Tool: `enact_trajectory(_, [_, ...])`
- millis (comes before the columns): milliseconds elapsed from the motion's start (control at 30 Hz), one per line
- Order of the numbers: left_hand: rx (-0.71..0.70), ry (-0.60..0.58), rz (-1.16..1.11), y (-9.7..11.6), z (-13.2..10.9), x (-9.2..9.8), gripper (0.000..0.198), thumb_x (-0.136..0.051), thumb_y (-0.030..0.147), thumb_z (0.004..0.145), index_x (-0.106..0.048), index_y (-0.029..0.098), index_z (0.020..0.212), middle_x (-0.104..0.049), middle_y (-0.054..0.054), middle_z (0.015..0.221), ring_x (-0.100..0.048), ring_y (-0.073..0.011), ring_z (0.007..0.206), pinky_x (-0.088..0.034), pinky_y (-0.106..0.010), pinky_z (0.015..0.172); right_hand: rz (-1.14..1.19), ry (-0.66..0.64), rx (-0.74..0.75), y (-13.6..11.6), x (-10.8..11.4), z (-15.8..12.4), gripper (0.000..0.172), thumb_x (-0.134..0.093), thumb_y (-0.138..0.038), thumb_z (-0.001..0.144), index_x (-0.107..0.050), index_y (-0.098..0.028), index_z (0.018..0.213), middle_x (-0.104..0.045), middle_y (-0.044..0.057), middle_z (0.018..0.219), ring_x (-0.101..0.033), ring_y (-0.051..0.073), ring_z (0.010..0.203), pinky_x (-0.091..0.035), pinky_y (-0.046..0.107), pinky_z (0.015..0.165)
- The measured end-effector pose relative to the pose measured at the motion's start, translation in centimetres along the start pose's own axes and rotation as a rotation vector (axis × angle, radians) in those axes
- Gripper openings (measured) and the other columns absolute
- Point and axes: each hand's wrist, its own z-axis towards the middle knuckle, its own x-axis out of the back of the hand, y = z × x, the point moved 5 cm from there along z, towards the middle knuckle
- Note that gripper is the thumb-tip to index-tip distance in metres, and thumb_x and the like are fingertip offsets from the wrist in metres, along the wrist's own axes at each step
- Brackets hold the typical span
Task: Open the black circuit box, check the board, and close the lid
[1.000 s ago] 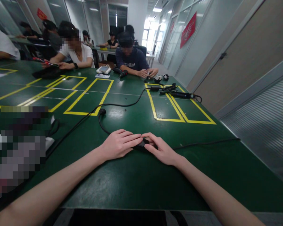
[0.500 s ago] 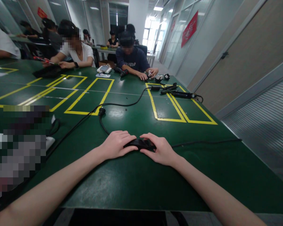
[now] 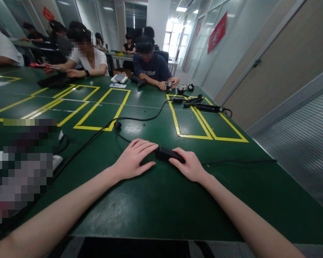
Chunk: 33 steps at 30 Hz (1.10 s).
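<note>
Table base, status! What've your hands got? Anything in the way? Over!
Right hand gripping box. Left hand open at box's left end. Plug beyond left hand, not between hands. Over.

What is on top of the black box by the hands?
The right hand wraps over the right end of the black box; the left hand touches or nearly touches the other end. Between them, its dark top shows. The part beneath the right hand, and the underside, are hidden.

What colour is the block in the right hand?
The block is black; the head view shows it.

green table (image 3: 150, 211) | glass partition (image 3: 239, 36) | bright far window (image 3: 167, 38) | ceiling lamp lit (image 3: 181, 9)
</note>
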Motion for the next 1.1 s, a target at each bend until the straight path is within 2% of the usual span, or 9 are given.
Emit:
enact_trajectory(67, [-0.024, 0.104, 0.062, -0.2, 0.0, 0.7, 0.05, -0.059, 0.032, 0.102, -0.047, 0.017, 0.148, -0.06, -0.017, 0.146, -0.056, -0.0298, 0.137, -0.033, -0.056, 0.122, 0.218, 0.067, -0.151, 1.3, 0.9, 0.2, 0.042, -0.055, -0.062, 0.096, -0.062, -0.021, 0.09, -0.062, 0.0, 0.061, -0.057, 0.016, 0.055, -0.041, 0.027, 0.054])
enact_trajectory(133, [-0.032, 0.178, 0.089, -0.6, -0.1, 1.3, 0.049, -0.059, 0.026, 0.101, -0.047, 0.019, 0.149, -0.06, -0.016, 0.147, -0.056, -0.0287, 0.138, -0.03, -0.057, 0.124, 0.424, 0.157, -0.274, 2.5, 1.9, 0.2, 0.05, -0.059, -0.071, 0.088, -0.057, -0.022, 0.083, -0.056, -0.003, 0.054, -0.049, 0.013, 0.047, -0.034, 0.025, 0.045])
enact_trajectory(267, [-0.067, 0.139, 0.024, -1.0, -0.1, 1.1, 0.036, -0.057, 0.022, 0.101, -0.059, 0.018, 0.137, -0.073, -0.011, 0.126, -0.069, -0.0221, 0.117, -0.05, -0.044, 0.109, 0.706, 0.397, -0.383, 4.1, 4.5, 0.0, 0.057, -0.071, -0.076, 0.076, -0.049, -0.024, 0.077, -0.04, -0.008, 0.048, -0.034, 0.009, 0.038, -0.02, 0.021, 0.037])
enact_trajectory(367, [-0.063, 0.075, 0.001, -1.0, -0.1, 0.5, 0.028, -0.054, 0.025, 0.103, -0.066, 0.016, 0.127, -0.077, -0.009, 0.111, -0.073, -0.0209, 0.103, -0.058, -0.038, 0.095, 0.829, 0.433, -0.354, 4.8, 6.4, 0.1, 0.056, -0.07, -0.074, 0.08, -0.045, -0.024, 0.073, -0.028, -0.012, 0.046, -0.021, 0.006, 0.036, -0.019, 0.02, 0.036])
enact_trajectory(500, [-0.064, 0.003, -0.021, -0.9, -0.3, -0.1, 0.028, -0.051, 0.027, 0.104, -0.069, 0.015, 0.122, -0.077, -0.009, 0.105, -0.073, -0.0211, 0.096, -0.058, -0.036, 0.089, 0.865, 0.512, -0.362, 6.5, 9.2, 0.1, 0.057, -0.069, -0.072, 0.081, -0.04, -0.024, 0.069, -0.025, -0.012, 0.046, -0.017, 0.005, 0.035, -0.022, 0.019, 0.035])
enact_trajectory(667, [-0.049, -0.04, -0.05, -1.1, -0.7, -0.7, 0.027, -0.052, 0.027, 0.104, -0.071, 0.015, 0.118, -0.077, -0.008, 0.102, -0.072, -0.0205, 0.093, -0.057, -0.035, 0.087, 0.865, 0.673, -0.531, 9.8, 13.1, -1.1, 0.047, -0.057, -0.055, 0.097, -0.037, -0.024, 0.068, -0.028, -0.01, 0.044, -0.018, 0.004, 0.032, -0.019, 0.017, 0.034])
enact_trajectory(767, [-0.044, -0.067, -0.07, -1.1, -0.8, -1.0, 0.026, -0.051, 0.027, 0.104, -0.071, 0.016, 0.117, -0.078, -0.007, 0.102, -0.072, -0.0201, 0.093, -0.056, -0.034, 0.087, 0.864, 0.775, -0.575, 11.2, 15.0, -2.7, 0.045, -0.048, -0.05, 0.103, -0.035, -0.024, 0.068, -0.027, -0.01, 0.044, -0.019, 0.005, 0.031, -0.019, 0.018, 0.033])
enact_trajectory(933, [-0.022, -0.116, -0.086, -1.2, -0.8, -1.4, 0.027, -0.051, 0.029, 0.104, -0.071, 0.017, 0.117, -0.078, -0.007, 0.101, -0.072, -0.0199, 0.093, -0.055, -0.035, 0.088, 0.891, 0.793, -0.631, 12.7, 15.7, -4.3, 0.038, -0.038, -0.041, 0.108, -0.038, -0.023, 0.073, -0.027, -0.01, 0.044, -0.019, 0.004, 0.029, -0.02, 0.016, 0.032])
enact_trajectory(1100, [-0.01, -0.14, -0.1, -1.2, -0.7, -1.4, 0.027, -0.051, 0.029, 0.104, -0.072, 0.017, 0.117, -0.078, -0.007, 0.101, -0.072, -0.0203, 0.093, -0.056, -0.035, 0.088, 0.921, 0.776, -0.641, 13.8, 15.2, -4.1, 0.034, -0.047, -0.039, 0.104, -0.038, -0.024, 0.076, -0.027, -0.011, 0.043, -0.019, 0.005, 0.028, -0.019, 0.016, 0.031])
